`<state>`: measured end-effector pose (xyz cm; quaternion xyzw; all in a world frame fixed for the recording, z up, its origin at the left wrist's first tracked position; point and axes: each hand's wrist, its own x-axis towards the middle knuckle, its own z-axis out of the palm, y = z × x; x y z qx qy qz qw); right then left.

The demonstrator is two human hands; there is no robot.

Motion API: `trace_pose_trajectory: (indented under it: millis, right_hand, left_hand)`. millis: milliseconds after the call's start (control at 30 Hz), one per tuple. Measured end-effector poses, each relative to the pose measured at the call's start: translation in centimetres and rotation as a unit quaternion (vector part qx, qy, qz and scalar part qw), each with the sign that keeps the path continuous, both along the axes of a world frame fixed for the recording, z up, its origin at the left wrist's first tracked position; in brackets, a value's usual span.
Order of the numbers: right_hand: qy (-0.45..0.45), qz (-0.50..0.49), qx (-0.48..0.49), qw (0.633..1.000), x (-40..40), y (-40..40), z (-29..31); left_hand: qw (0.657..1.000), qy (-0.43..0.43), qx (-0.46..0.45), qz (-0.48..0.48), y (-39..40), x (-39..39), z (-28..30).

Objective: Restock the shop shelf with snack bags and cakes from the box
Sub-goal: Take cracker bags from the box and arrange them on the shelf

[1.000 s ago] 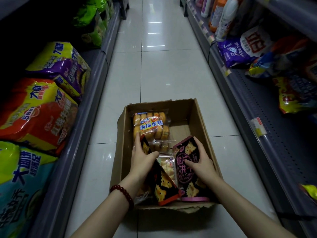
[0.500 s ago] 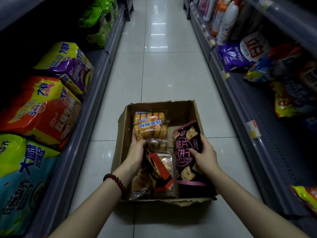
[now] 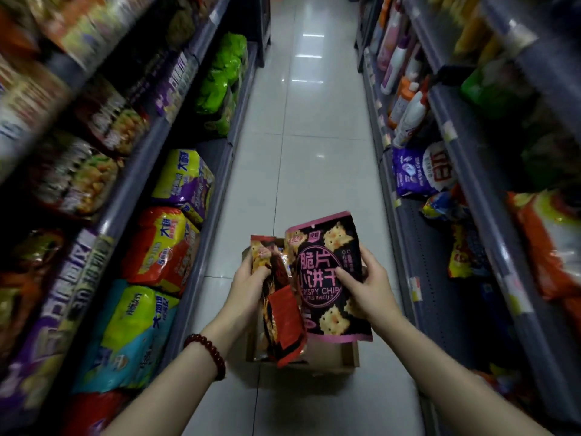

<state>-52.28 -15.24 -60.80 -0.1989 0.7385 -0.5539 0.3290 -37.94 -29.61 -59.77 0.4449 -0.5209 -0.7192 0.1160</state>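
Observation:
My right hand point(image 3: 366, 286) grips a black-and-pink biscuit bag point(image 3: 327, 247) printed "Crispy Chip", held upright in front of me. My left hand point(image 3: 248, 287) grips a black-and-red snack bag point(image 3: 281, 322) that hangs beside it; the two bags touch. Both bags are lifted above the cardboard box point(image 3: 333, 357) on the floor, and they hide most of the box and whatever lies in it. A red bead bracelet point(image 3: 209, 352) is on my left wrist.
Grey shelves line both sides of a narrow tiled aisle point(image 3: 311, 136). The left shelves point(image 3: 201, 247) carry large noodle packs and green bags. On the right shelves point(image 3: 434, 278) there are bottles, a purple bag and snack packs, with a bare perforated patch low down.
Both hands rose out of the box, each with a bag. The view tilted up and now takes in higher shelves on both sides.

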Motion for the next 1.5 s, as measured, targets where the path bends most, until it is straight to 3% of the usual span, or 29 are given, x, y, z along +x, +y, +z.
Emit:
trace_pose_trajectory:
  millis: [167,400,667,933,1100,1300,1500]
  right_hand:
    - [-0.024,0.039,0.001,0.999,0.3,-2.5,13.7]
    - [-0.041,0.098,-0.067,0.992,1.0,-5.3,31.1]
    - [-0.059,0.168,-0.135,0.975,2.2,-6.3,44.0]
    - [-0.088,0.275,-0.187,0.939,5.6,-7.8,52.4]
    - [-0.110,0.323,-0.203,0.918,9.2,-8.1,55.1]
    - [-0.048,0.403,-0.212,0.889,14.3,-8.1,58.2]
    - [-0.047,0.453,-0.224,0.862,21.7,-8.1,61.7]
  left_hand:
    - [0.999,0.023,-0.027,0.006,-1.7,2.2,13.7]
    - [0.995,0.050,-0.075,0.048,-3.2,5.5,30.8]
    - [0.968,0.084,-0.096,0.218,-1.0,9.9,43.9]
    - [0.900,0.132,-0.176,0.377,2.2,14.9,53.4]
    - [0.867,0.134,-0.231,0.420,4.9,19.1,57.3]
    - [0.835,0.107,-0.284,0.458,8.7,25.1,60.8]
    - [0.801,0.064,-0.349,0.483,13.4,32.9,64.3]
